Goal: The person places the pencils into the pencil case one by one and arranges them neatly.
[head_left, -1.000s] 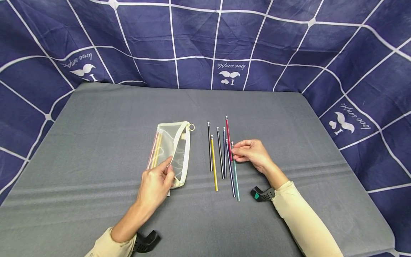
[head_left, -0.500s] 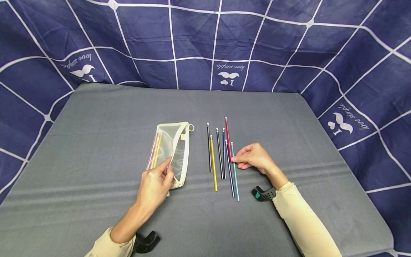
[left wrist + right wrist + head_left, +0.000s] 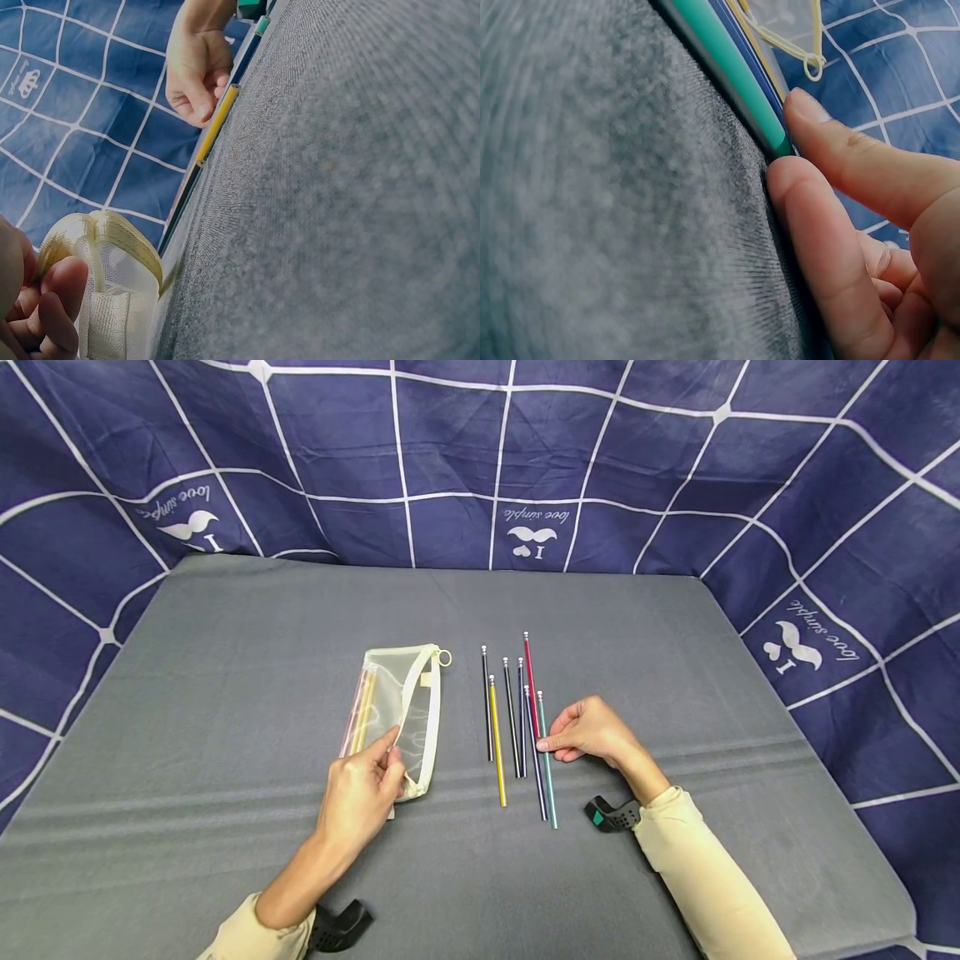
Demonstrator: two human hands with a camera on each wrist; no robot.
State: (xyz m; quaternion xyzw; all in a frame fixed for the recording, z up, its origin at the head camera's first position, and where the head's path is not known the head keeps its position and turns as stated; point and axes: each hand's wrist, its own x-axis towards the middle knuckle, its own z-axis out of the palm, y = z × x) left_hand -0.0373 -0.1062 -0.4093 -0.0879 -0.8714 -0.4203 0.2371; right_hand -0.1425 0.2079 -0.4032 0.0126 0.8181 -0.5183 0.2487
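A cream mesh zip pencil case [image 3: 386,662] lies with its mouth partly spread, several pencils [image 3: 363,710] showing through its left side. My left hand [image 3: 363,789] pinches the case's opening edge near its lower end; the left wrist view shows the zip edge [image 3: 105,225] beside the curled fingers. To the right, my right hand [image 3: 588,729] has thumb and forefinger on either side of a teal pencil [image 3: 550,785], which still lies on the cloth. The right wrist view shows the teal pencil [image 3: 720,64] running in between the two fingertips.
Left of the teal pencil lie a red pencil [image 3: 529,664], a yellow pencil [image 3: 498,752] and several dark pencils [image 3: 512,718], roughly parallel. They rest on a grey cloth surface [image 3: 262,635]. A navy checked curtain [image 3: 450,443] stands behind and at both sides.
My right hand has slid a little down along the teal pencil, toward me. The left hand keeps its hold on the pencil case, and the pencils have stayed in place.
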